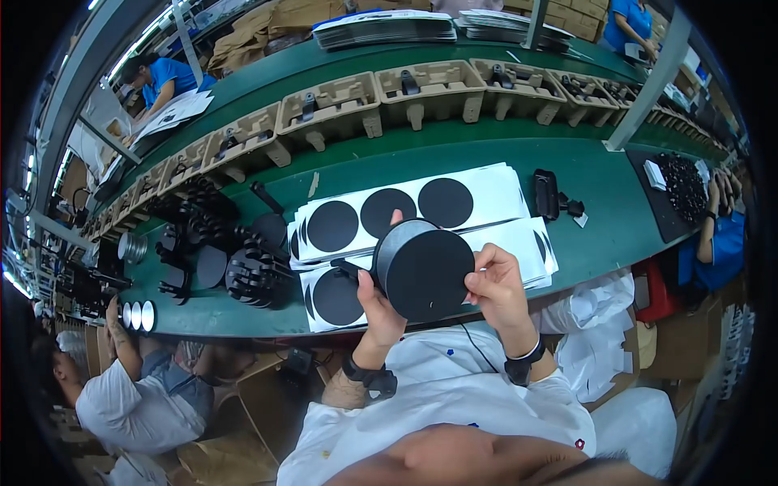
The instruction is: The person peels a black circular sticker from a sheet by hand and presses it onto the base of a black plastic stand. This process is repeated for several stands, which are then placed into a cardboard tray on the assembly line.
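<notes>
Both hands hold a round base (428, 275) in front of my chest. Its broad face is matte black, and a silvery-grey curved side shows at the upper left. A short black arm sticks out at its left. My left hand (379, 314) grips it from the lower left, thumb on the side and a fingertip showing above the far edge. With thumb and forefinger, my right hand (502, 290) pinches the right edge of the black face. Beneath and beyond lie white sheets (494, 180) carrying large black round stickers (333, 226).
Black stands (255, 271) crowd the bench on the left, with silvery discs (138, 316) past them. Moulded brown trays (328, 109) line the far side. A small black part (546, 194) lies right of the sheets; a dark mat (664, 190) is farther right. Co-workers sit at both ends.
</notes>
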### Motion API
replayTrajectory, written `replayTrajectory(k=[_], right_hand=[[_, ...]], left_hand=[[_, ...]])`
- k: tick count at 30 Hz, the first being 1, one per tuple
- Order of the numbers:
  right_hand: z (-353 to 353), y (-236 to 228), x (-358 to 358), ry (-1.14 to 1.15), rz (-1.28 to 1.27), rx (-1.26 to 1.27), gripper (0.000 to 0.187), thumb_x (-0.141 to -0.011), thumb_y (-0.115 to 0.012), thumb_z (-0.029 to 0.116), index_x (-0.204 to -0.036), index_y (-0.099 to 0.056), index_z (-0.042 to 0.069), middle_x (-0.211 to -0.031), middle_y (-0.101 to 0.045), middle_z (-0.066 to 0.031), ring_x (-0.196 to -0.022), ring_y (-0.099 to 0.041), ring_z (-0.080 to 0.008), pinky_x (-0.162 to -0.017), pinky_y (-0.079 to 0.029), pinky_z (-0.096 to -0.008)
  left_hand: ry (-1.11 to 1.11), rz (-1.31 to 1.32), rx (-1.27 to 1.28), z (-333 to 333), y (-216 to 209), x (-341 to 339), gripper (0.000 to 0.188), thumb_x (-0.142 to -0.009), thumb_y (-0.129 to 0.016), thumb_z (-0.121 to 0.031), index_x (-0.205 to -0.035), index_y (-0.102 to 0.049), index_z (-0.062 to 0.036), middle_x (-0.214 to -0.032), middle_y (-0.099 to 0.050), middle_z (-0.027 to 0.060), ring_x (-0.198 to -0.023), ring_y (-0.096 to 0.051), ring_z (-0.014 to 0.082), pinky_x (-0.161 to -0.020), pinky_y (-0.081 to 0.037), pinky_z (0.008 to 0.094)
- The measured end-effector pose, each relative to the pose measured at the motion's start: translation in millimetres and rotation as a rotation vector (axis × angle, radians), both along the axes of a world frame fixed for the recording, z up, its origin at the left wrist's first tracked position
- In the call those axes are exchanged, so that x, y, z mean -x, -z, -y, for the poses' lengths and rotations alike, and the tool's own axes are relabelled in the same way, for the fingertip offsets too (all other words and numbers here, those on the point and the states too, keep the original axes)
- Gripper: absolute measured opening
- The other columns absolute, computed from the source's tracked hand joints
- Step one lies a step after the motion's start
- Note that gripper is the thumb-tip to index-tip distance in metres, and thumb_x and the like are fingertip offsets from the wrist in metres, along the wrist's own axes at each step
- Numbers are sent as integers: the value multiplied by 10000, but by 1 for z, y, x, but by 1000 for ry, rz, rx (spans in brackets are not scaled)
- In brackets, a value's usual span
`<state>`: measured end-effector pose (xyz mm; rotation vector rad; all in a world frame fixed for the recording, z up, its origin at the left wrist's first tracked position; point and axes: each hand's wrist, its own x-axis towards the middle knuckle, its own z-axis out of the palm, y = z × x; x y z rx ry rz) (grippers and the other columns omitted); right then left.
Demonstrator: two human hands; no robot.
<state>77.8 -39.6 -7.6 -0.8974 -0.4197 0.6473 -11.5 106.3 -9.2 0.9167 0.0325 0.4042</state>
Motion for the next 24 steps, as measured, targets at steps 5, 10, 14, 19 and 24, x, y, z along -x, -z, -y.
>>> replayTrajectory(k=[5,10,14,19,24], right_hand=[[-13,4,11,-18,-101,-35,140,-814,-653,-9,-796,-522,41,-749,-611,-63,-583,-582,-100,-504,-429,-191],[-18,7,17,8,-107,-30,131,-823,-651,6,-796,-527,38,-760,-621,-72,-581,-583,-102,-498,-421,-189],[-21,7,19,9,-106,-31,130,-818,-655,4,-789,-533,35,-762,-625,-81,-583,-586,-102,-497,-420,-188],[-27,6,25,10,-99,-35,129,-813,-660,2,-783,-539,35,-767,-630,-91,-582,-592,-104,-496,-423,-185],[-31,7,32,34,-61,-19,134,-806,-666,-3,-780,-541,36,-781,-635,-95,-587,-601,-105,-499,-434,-183]], left_hand=[[5,2,-69,-3,-1,9,904,-848,-162,-734,-1469,-161,-77,-1426,-366,138,-1295,-384,254,-1073,-303,372],[-61,4,-84,-2,-9,14,919,-850,-170,-735,-1467,-147,-53,-1437,-345,122,-1296,-376,229,-1070,-301,353],[-32,8,-79,-7,-7,17,934,-844,-194,-743,-1469,-129,-52,-1443,-334,114,-1296,-373,219,-1065,-303,346],[-8,24,-72,-12,2,19,943,-839,-196,-751,-1467,-137,-49,-1431,-352,118,-1285,-386,215,-1062,-308,346],[37,126,34,-17,10,23,868,-873,-300,-652,-1469,-123,-46,-1404,-381,127,-1263,-412,201,-1051,-318,327]])
